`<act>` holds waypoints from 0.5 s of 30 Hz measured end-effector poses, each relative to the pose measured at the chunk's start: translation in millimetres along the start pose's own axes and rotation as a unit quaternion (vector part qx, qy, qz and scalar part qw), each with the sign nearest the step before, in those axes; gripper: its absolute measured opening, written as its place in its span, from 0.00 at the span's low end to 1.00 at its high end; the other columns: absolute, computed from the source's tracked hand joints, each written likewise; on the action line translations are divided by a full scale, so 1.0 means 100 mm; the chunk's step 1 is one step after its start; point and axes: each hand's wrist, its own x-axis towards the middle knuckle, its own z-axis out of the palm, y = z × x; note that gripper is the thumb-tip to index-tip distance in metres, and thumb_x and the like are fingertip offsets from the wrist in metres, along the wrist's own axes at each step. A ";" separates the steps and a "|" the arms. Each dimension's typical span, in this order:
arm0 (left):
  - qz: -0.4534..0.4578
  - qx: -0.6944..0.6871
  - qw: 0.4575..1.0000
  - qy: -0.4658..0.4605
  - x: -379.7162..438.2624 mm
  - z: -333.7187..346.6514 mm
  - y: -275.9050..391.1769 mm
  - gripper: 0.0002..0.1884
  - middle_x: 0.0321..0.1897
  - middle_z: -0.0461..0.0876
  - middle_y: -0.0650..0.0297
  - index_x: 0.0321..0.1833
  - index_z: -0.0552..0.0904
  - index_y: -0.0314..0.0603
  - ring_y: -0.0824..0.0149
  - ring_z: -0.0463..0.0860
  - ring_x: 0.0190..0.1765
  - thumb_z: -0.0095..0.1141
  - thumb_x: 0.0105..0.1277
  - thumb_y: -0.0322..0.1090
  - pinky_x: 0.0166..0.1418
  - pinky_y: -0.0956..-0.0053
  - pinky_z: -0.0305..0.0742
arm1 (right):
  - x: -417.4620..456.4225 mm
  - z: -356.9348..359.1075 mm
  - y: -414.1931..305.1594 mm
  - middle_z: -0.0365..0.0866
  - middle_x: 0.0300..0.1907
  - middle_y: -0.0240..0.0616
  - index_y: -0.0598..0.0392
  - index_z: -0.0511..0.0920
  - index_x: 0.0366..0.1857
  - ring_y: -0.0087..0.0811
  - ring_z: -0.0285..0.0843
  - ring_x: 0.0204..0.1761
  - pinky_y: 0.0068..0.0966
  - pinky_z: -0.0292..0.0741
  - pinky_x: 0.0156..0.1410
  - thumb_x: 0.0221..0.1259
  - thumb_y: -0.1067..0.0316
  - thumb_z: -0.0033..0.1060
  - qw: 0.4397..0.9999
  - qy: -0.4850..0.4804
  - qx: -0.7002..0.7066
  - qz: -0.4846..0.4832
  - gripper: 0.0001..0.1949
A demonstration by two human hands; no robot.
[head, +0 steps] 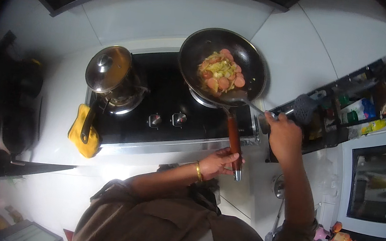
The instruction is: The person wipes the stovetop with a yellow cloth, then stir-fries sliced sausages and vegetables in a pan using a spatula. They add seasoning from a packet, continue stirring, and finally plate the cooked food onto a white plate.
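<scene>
My left hand (pixel 219 164) grips the reddish-brown handle (pixel 234 135) of a dark wok (pixel 195 52) over the right burner. In the wok lie pink sausage slices (pixel 223 83) mixed with pale yellow-green chopped vegetables (pixel 219 66). My right hand (pixel 284 137) holds a metal spatula (pixel 250 105) by its handle. The spatula's blade rests low in the wok, at the near right edge of the food; the food hides part of the blade's tip.
A lidded saucepan (pixel 108 68) stands on the left burner of the black glass cooktop (pixel 162 90). Beneath its handle lies a yellow cloth (pixel 83 134). To the right, a dark rack (pixel 320 120) holds bottles and a slotted utensil (pixel 304 108). Two control knobs (pixel 179 119) face me.
</scene>
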 end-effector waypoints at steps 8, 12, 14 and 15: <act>-0.025 0.021 0.999 -0.016 -0.01 0.06 0.04 0.24 0.57 0.76 0.59 0.65 0.68 0.45 0.60 0.77 0.61 0.56 0.73 0.48 0.66 0.50 0.75 | 0.80 0.43 -0.30 0.80 0.46 0.44 0.34 0.75 0.67 0.48 0.85 0.39 0.41 0.80 0.46 0.62 0.74 0.47 0.996 -0.033 0.008 0.081 0.28; -0.012 0.032 0.999 -0.015 -0.06 0.01 0.06 0.25 0.57 0.77 0.60 0.65 0.68 0.45 0.61 0.77 0.60 0.56 0.73 0.49 0.65 0.52 0.76 | 1.04 0.48 -0.28 0.80 0.48 0.43 0.32 0.73 0.68 0.48 0.85 0.42 0.43 0.80 0.47 0.63 0.73 0.48 0.995 0.018 0.049 0.091 0.28; -0.024 0.046 0.999 -0.002 -0.11 0.06 0.15 0.24 0.57 0.78 0.61 0.65 0.68 0.45 0.61 0.77 0.60 0.56 0.73 0.48 0.64 0.54 0.77 | 1.19 0.36 -0.30 0.80 0.48 0.43 0.32 0.73 0.68 0.49 0.84 0.42 0.43 0.80 0.46 0.64 0.73 0.47 0.994 0.023 0.065 0.083 0.28; -0.032 0.056 0.998 0.003 -0.13 0.09 0.18 0.24 0.57 0.78 0.61 0.66 0.68 0.45 0.62 0.78 0.60 0.56 0.74 0.47 0.64 0.55 0.77 | 1.28 0.35 -0.30 0.79 0.50 0.44 0.33 0.73 0.67 0.48 0.85 0.42 0.42 0.80 0.46 0.64 0.71 0.48 0.995 0.024 0.069 0.073 0.26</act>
